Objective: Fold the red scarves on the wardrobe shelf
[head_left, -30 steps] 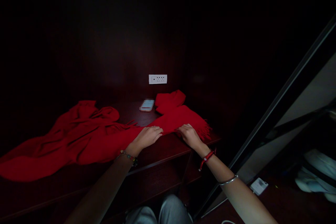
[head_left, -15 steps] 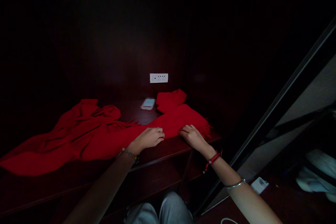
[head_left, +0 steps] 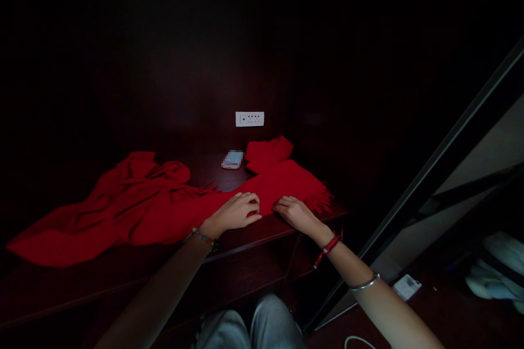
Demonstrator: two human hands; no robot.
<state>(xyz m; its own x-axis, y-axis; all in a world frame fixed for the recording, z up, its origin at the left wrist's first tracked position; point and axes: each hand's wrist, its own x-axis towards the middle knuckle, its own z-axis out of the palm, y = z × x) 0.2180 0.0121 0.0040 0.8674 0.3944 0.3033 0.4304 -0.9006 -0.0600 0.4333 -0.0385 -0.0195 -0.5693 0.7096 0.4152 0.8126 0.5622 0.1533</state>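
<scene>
1. the red fringed scarf (head_left: pixel 172 217) lies on the dark wooden shelf (head_left: pixel 245 237), its long axis running roughly along the front edge, from near the left front corner towards the right end.
2. at the right its flat part slants up and away from the front edge, and the fringe there points to the right end of the shelf; on the left the cloth is heaped in loose folds and narrows to a tip pointing left. a second bit of fringe shows mid-shelf, behind the left hand.
3. a folded red piece (head_left: pixel 268 154) sits farther back, touching the flat part; whether it is the same cloth i cannot tell.
4. the left hand (head_left: pixel 234 212) is on the scarf near the front edge, fingers bent over the cloth, thumb spread apart from them.
5. the right hand (head_left: pixel 301 216) is just beside it, fingertips together at the scarf's near edge; whether they pinch the cloth i cannot tell.
6. a phone (head_left: pixel 232 160) lies flat towards the back edge, just left of the folded piece, below a white socket (head_left: pixel 249 119) on the back wall.
7. under the front edge are open compartments (head_left: pixel 249 267) parted by an upright divider; their insides are too dark to make out.
</scene>
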